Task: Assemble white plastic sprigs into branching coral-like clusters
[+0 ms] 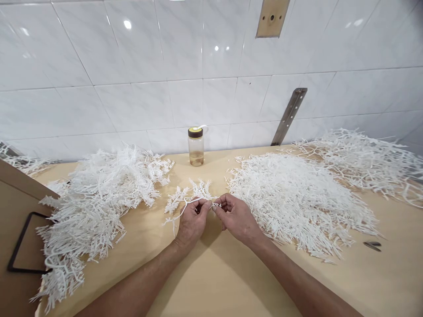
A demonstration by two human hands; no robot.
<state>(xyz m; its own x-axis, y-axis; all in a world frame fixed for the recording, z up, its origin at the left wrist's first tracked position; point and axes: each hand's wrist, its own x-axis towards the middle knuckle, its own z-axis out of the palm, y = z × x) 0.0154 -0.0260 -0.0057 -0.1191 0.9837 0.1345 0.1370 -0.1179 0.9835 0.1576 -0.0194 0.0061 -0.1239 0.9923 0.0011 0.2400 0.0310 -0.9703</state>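
Note:
My left hand (192, 221) is closed in a pinch on a thin white branched plastic stem (185, 206), whose bare forked end reaches out to the left. Fingertip to fingertip with it, my right hand (238, 219) pinches at the stem's other end; a small white tip shows between the two hands. Just beyond them lie a few loose white sprigs (176, 199) on the wooden table (211, 281). A large heap of fine white sprigs (294, 193) spreads beside my right hand.
Feathery white branched pieces (89, 202) are piled at left, by a brown box-like panel (20, 229) with a black handle. Bare white branches (370, 160) lie at far right. A drink bottle (196, 149) stands at the back, and small dark tweezers-like metal pieces (372, 245) lie at right.

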